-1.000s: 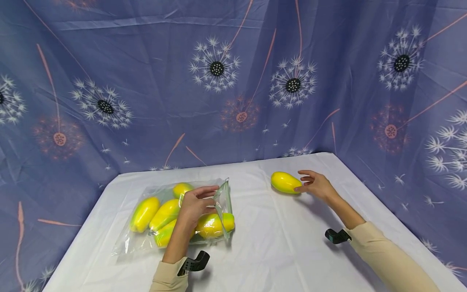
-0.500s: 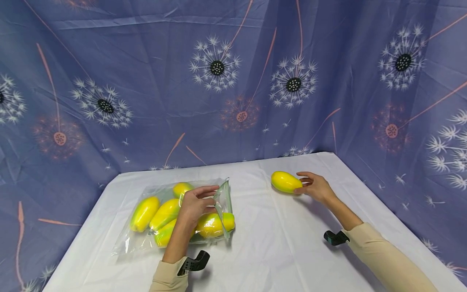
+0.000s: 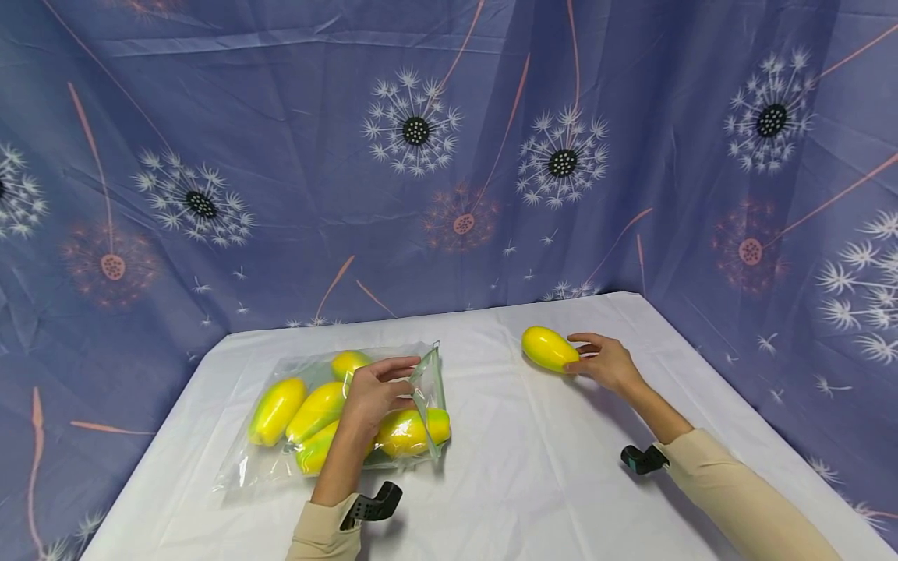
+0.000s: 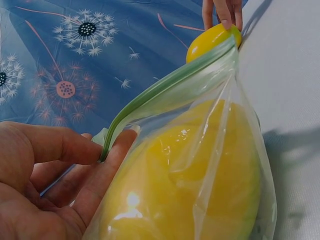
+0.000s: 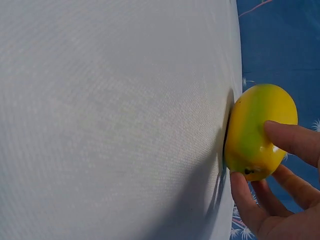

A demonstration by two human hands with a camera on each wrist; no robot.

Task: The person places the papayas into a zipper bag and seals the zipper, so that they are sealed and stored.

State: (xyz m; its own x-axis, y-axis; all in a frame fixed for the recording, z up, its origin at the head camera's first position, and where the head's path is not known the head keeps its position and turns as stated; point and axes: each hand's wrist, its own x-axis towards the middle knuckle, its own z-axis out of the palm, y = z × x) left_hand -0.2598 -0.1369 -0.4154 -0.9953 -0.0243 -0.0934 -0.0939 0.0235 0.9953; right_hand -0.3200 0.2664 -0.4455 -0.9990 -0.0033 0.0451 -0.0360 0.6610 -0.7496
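Note:
My left hand point(image 3: 372, 396) pinches the green zip edge point(image 4: 165, 90) of a clear zip bag point(image 3: 242, 467) and holds its mouth raised. Several yellow-green papayas lie in the bag; one papaya point(image 4: 185, 175) fills much of the left wrist view, just inside the mouth. On the right of the table a single papaya point(image 3: 547, 347) lies outside the bag. My right hand point(image 3: 606, 364) grips its near right end, thumb and fingertips on the skin. In the right wrist view this papaya point(image 5: 255, 120) appears at or very near the cloth; whether it touches, I cannot tell.
A white cloth point(image 3: 512, 483) covers the table. Blue curtains point(image 3: 316, 156) with dandelion prints hang behind the table and along its sides. Bare white cloth lies between the bag mouth and the single papaya.
My right hand has moved slightly left and taken hold of the single papaya, which has turned a little. My left hand and the bag have stayed in place.

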